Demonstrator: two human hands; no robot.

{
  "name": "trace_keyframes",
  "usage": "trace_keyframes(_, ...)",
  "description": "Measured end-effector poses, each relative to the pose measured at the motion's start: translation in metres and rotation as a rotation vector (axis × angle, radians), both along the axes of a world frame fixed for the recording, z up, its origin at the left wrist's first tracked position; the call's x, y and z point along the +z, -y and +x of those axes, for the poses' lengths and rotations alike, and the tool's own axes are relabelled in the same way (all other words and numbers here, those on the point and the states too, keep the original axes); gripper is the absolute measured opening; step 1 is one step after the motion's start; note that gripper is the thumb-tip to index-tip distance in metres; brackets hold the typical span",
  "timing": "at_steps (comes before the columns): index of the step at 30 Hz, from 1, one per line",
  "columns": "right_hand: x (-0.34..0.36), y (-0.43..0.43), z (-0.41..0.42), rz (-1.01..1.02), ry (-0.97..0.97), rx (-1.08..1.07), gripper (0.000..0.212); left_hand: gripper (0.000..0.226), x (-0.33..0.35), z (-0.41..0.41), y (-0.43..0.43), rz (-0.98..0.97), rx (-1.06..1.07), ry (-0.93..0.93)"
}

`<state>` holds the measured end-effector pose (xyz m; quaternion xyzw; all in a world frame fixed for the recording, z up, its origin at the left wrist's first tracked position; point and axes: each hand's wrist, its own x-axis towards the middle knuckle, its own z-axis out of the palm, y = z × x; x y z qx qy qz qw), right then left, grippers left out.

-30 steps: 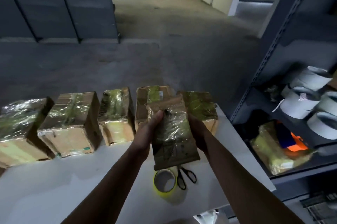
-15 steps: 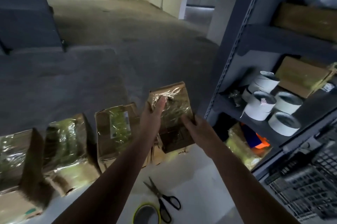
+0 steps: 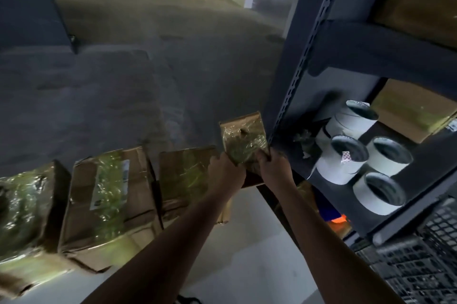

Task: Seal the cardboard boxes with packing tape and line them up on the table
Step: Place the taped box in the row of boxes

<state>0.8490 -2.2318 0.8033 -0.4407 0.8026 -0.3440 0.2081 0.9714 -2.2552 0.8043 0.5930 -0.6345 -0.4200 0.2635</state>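
Two hands are clamped on one small taped box (image 3: 243,140): the left hand (image 3: 226,172) is curled round its near-left edge, the right hand (image 3: 273,167) round its near-right corner. The box is held tilted, far end up, at the right end of the row, just beside the rack upright (image 3: 304,56). Whether its lower edge touches the table (image 3: 247,266) can't be told, as it's hidden by the hands.

Judged step: the box is being set down as last in line. To be done well, it should be lowered flat w/ both hands, its left side brought parallel to the neighbouring box (image 3: 185,175) and its front matched to the others'. Little room seems left btwn that neighbour and the table's right edge, so overhang and a knock on the upright should be watched for. The tape film looks slick; grip is best kept on the cardboard edges till the box sits.

Further left, a labelled box (image 3: 108,204) and a leftmost box (image 3: 22,209), both taped, are lined up along the far side of the white table, close together. To the right, the grey metal rack (image 3: 371,46) is loaded w/ white rolls (image 3: 346,162), cardboard cartons (image 3: 415,110) and an orange item (image 3: 338,219); a black mesh crate (image 3: 425,266) sits lower. Beyond, a bare concrete floor (image 3: 173,44) is seen, lit from openings at the back.
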Motion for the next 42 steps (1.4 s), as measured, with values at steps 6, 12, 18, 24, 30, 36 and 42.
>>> trace_keyframes(6,-0.044,0.024,-0.031,0.226,-0.009,0.106,0.054,0.027,-0.021,-0.017,0.022,0.269,-0.026,0.013)
trace_keyframes(12,-0.09,0.034,-0.04,0.373,0.032,0.158,0.039,0.025,-0.034,-0.033,0.025,0.366,-0.103,0.068)
trace_keyframes(18,-0.107,0.037,-0.037,0.457,-0.087,0.19,0.034,0.021,-0.041,-0.026,0.021,0.234,-0.212,0.107)
trace_keyframes(24,-0.086,0.049,-0.006,0.464,-0.374,0.237,0.039,0.023,-0.037,0.002,0.026,0.016,-0.03,0.123)
trace_keyframes(30,-0.073,0.058,0.039,0.285,-0.127,0.409,0.039,0.023,-0.041,0.058,0.033,0.007,0.23,0.204)
trace_keyframes(36,-0.073,0.056,0.062,0.409,0.165,0.355,0.057,0.045,-0.046,0.095,0.029,0.183,0.32,0.214)
trace_keyframes(42,-0.071,0.05,0.072,0.347,0.265,0.221,0.016,0.013,-0.024,0.113,0.026,0.259,0.369,-0.028)
